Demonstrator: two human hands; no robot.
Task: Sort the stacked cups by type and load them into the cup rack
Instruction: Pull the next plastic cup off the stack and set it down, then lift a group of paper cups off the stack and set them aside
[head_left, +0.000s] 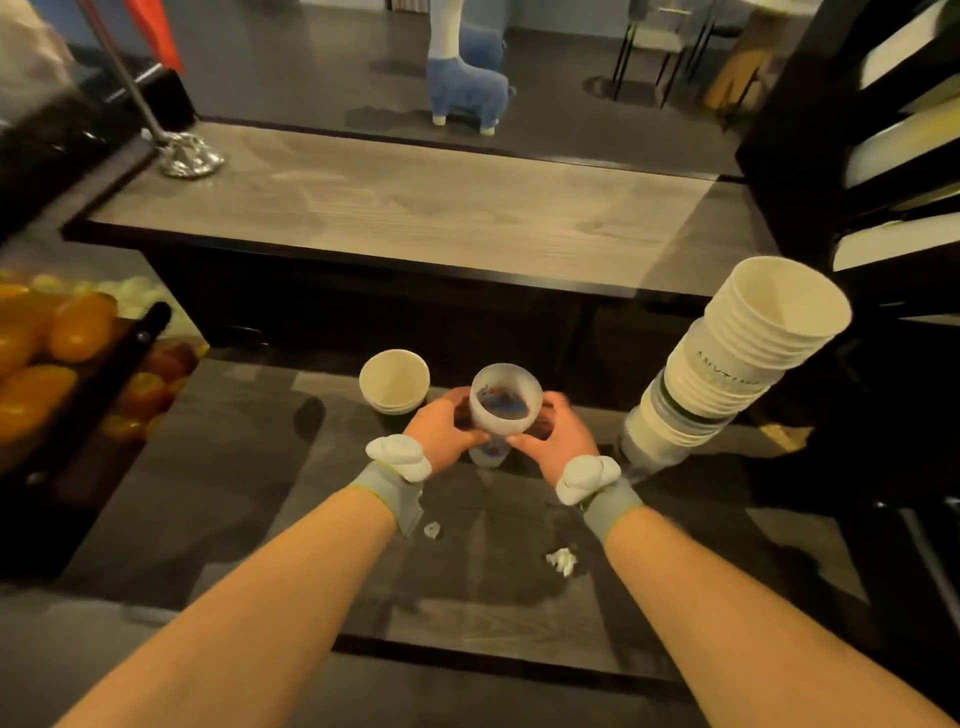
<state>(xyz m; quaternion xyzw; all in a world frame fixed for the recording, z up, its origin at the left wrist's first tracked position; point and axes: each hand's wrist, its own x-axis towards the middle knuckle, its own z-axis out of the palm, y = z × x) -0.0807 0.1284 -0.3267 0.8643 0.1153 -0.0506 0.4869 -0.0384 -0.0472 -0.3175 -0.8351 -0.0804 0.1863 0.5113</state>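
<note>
A frosted clear plastic cup (505, 400) with a blue print stands upright in the middle of the dark counter. My left hand (441, 431) grips its left side and my right hand (558, 436) grips its right side, fingers curled round it. Just to the left sits a short stack of white paper cups (394, 382). On the right a tall leaning stack of white paper cups (748, 358) rises over clear plastic ones near its base. No cup rack shows in this view.
A raised wooden counter (405, 208) runs across behind the cups, with a chrome stand base (188, 153) at its left end. A fruit display (57, 338) sits at the left. Crumpled paper scraps (562, 561) lie near my wrists. Dark shelving (883, 156) stands at the right.
</note>
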